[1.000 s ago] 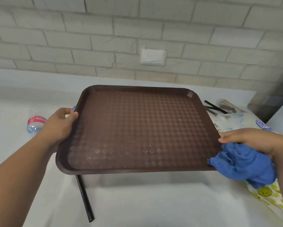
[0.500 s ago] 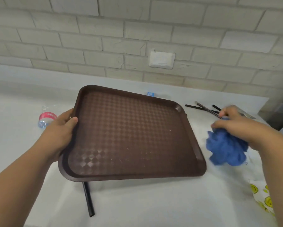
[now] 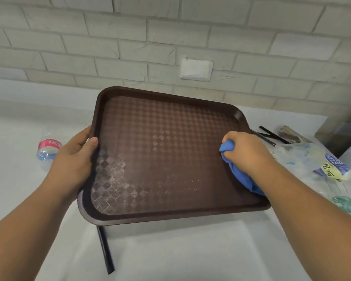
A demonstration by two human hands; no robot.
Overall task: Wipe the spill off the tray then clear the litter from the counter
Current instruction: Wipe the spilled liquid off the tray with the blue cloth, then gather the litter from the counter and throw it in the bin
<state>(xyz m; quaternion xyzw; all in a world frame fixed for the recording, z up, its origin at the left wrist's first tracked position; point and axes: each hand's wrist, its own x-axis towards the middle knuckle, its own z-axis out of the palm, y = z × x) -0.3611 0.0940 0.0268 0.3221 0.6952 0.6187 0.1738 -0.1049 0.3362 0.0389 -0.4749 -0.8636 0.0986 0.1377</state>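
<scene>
Two hands work the tray. Right hand [image 3: 245,151] fingers are clenched on a bunched blue cloth [image 3: 239,175], pressed to the right side of the brown tray [image 3: 170,110]. The pale spill residue [image 3: 113,185] lies to the cloth's left, toward the near-left corner, by the left hand [image 3: 73,161], whose fingers are curled over the left rim. Bottle [image 3: 48,148], black straws [image 3: 272,135] and wrappers [image 3: 330,165] rest on the counter [image 3: 170,256].

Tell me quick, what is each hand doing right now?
Left hand: closed on the tray's left rim.
Right hand: closed around the blue cloth, pressed on the tray.
</scene>
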